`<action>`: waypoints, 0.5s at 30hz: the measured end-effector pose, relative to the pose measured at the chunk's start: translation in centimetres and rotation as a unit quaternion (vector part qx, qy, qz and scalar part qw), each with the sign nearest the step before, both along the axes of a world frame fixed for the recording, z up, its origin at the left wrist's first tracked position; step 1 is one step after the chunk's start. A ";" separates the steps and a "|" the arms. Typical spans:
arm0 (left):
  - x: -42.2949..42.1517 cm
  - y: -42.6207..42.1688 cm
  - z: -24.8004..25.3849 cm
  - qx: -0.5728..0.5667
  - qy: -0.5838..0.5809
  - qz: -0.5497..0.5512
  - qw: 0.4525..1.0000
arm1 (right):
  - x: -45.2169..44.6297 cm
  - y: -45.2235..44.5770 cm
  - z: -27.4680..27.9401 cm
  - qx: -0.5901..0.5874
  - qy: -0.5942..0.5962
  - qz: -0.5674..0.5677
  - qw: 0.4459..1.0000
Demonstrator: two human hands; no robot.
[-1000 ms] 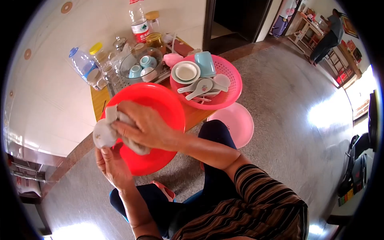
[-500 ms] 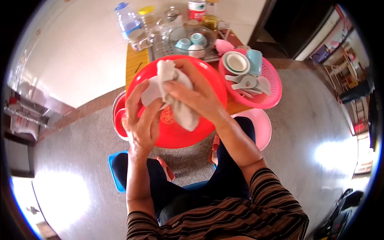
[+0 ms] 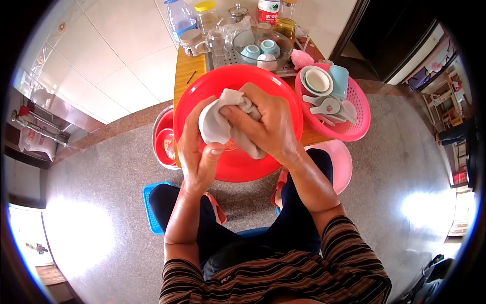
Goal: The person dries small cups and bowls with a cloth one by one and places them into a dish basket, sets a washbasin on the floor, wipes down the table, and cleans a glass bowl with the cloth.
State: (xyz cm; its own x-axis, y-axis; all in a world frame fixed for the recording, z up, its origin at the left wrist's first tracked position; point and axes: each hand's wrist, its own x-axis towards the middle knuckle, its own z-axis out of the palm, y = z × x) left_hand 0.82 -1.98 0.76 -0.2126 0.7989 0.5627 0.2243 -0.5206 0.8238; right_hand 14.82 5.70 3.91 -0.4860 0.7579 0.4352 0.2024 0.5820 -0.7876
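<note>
Above the large red basin (image 3: 253, 169), my left hand (image 3: 195, 147) holds a small white cup or bowl (image 3: 211, 126) by its side, fingers curled round it. My right hand (image 3: 268, 121) grips a pale cloth (image 3: 243, 133), one end of which is pressed into and over the rim of the white cup. Part of the cloth hangs below my right fingers. The cup's far side is hidden by the cloth and my fingers.
A pink colander (image 3: 362, 121) with bowls, spoons and a blue cup stands to the right. Behind are a glass bowl (image 3: 238, 43) with small cups, jars and bottles. A pink basin (image 3: 341, 167), a blue basket (image 3: 152, 207) and a metal bowl (image 3: 158, 134) sit lower down.
The view has swung so the table lies further right and higher. The white cup has turned and tilted in my left hand, with the cloth still in my right.
</note>
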 end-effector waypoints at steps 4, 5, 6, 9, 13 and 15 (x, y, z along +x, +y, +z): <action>-0.4 0.0 0.0 -0.097 -0.071 -0.018 0.993 | 0.2 0.4 -0.3 0.022 -0.017 -0.001 1.000; -0.4 0.0 0.0 -0.094 -0.063 -0.020 0.993 | -0.1 0.4 -0.3 0.082 0.009 -0.011 0.997; -0.4 0.1 -0.1 -0.095 -0.064 -0.020 0.993 | -0.4 0.4 -0.3 0.142 0.035 -0.020 0.989; -0.3 0.3 -0.3 -0.120 -0.036 -0.040 0.991 | -0.7 -0.1 -0.2 0.173 0.027 -0.049 0.983; -0.8 0.3 -0.3 -0.146 0.014 -0.033 0.989 | -0.1 0.1 -0.3 0.193 -0.030 -0.038 0.980; -1.0 0.0 -0.1 -0.193 -0.097 -0.125 0.969 | -0.3 0.4 -0.9 0.233 -0.014 -0.033 0.972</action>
